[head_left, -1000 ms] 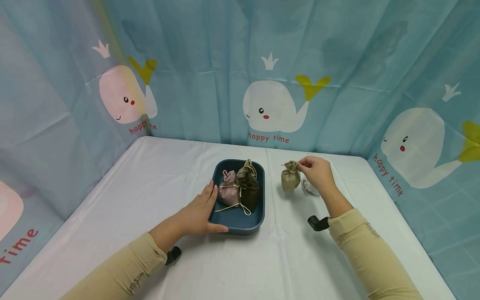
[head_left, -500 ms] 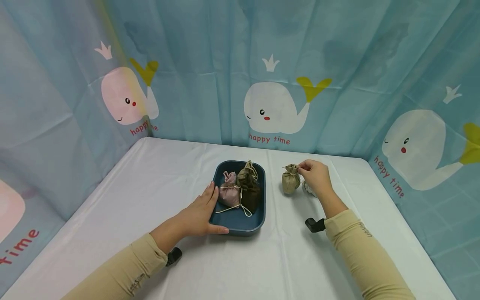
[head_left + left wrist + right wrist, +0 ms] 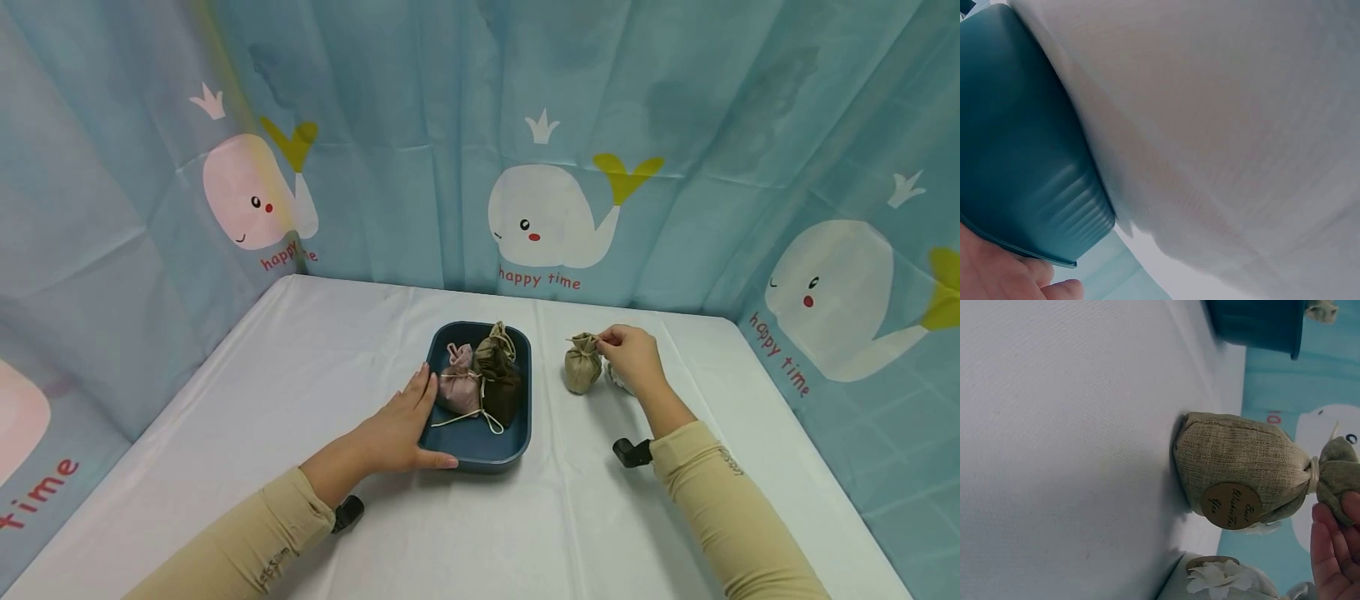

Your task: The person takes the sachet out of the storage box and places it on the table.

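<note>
My right hand (image 3: 632, 358) pinches the gathered neck of a tan drawstring pouch (image 3: 582, 368). The pouch stands upright with its base on the white cloth; a round tag (image 3: 1232, 505) shows on its side in the right wrist view. My left hand (image 3: 397, 425) lies against the left side of a blue rectangular bin (image 3: 487, 462), fingers along the rim and thumb at the front edge. Inside the bin are a pink pouch (image 3: 459, 392) and a dark brown pouch (image 3: 501, 398), with a loose cord in front of them.
A pale pouch with a white flower (image 3: 1219, 578) stands beside the tan one, mostly hidden by my right hand in the head view. The white-covered table (image 3: 480, 533) ends at a blue whale-print curtain (image 3: 375, 183) at the back and sides.
My right hand has come down slightly with the tan pouch, which now stands a little nearer to me. The left hand and bin stay in place.
</note>
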### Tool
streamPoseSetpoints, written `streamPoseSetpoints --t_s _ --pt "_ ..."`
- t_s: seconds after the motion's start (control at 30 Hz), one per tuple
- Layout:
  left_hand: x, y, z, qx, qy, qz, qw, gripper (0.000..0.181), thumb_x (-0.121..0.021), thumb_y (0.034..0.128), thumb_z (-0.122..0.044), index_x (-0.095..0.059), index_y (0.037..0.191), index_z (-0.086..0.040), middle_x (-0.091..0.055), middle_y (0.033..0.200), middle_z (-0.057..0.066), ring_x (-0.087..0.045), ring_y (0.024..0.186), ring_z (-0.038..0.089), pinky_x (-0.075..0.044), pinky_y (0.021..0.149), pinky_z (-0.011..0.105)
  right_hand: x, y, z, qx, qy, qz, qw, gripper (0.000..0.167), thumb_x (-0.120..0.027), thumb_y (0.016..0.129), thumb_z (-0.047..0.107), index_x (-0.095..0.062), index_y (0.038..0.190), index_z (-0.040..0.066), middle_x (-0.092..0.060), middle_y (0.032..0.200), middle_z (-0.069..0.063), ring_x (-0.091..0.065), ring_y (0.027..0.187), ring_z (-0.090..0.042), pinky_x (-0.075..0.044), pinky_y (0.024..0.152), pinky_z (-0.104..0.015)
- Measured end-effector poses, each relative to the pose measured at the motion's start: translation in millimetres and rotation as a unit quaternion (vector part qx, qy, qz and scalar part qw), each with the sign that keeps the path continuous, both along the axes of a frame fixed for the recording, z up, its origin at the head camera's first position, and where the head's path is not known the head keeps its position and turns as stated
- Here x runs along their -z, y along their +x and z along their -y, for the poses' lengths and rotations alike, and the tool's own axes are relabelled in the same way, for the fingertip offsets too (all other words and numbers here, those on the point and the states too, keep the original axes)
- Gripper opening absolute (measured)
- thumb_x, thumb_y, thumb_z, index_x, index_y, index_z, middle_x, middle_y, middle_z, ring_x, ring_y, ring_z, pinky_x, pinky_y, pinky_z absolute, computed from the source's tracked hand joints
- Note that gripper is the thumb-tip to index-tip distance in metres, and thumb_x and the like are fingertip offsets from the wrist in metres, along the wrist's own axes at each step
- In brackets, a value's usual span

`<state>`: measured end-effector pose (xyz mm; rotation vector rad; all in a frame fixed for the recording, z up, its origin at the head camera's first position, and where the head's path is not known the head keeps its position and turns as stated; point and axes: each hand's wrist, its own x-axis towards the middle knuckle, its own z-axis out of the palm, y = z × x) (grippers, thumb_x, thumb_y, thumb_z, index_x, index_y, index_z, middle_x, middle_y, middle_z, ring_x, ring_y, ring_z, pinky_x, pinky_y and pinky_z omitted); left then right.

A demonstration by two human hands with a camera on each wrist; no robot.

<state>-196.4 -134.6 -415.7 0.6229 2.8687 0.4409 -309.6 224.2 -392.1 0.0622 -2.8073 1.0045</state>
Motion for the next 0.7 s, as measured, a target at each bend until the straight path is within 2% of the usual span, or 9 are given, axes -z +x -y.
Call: streamPoseSetpoints --t_s 0.3,0.53,0.7 --pt "0.9 -0.6 0.4 0.001 -0.001 0.0 1.0 0.126 -0.051 0.0617 -0.082 0.001 0.147 -0.004 0.014 0.152 0.013 0.005 0.139 0.025 -0.017 0.108 0.048 -0.6 0.0 -2.3 -0.011 0.0 0.012 0.9999 0.017 -0.059 0.09 0.019 -0.068 0.097 0.007 -0.068 0.093 -0.011 -0.062 0.087 -0.025 -0.049 0.071 -0.037" --pt "1.5 -0.9 0.2 -0.001 -0.001 0.002 1.0 0.126 -0.051 0.0618 -0.082 0.001 0.147 -0.005 0.014 0.152 0.013 0.005 0.139 0.025 -0.016 0.109 0.049 -7.3 0.7 -8.0 -0.024 -0.005 0.036 0.9991 0.034 -0.059 0.09 0.029 -0.062 0.114 0.006 -0.064 0.107 -0.015 -0.058 0.099 -0.03 -0.048 0.08 -0.041" --pt "2.2 -1.7 0.0 -0.002 -0.005 0.003 1.0 0.126 -0.05 0.0617 -0.082 0.002 0.147 -0.006 0.014 0.152 0.012 0.005 0.139 0.025 -0.016 0.109 0.048 -10.3 1.2 -9.8 -0.021 -0.022 0.031 0.9991 0.033 -0.059 0.089 0.03 -0.063 0.114 0.008 -0.064 0.107 -0.013 -0.058 0.099 -0.028 -0.048 0.081 -0.042"
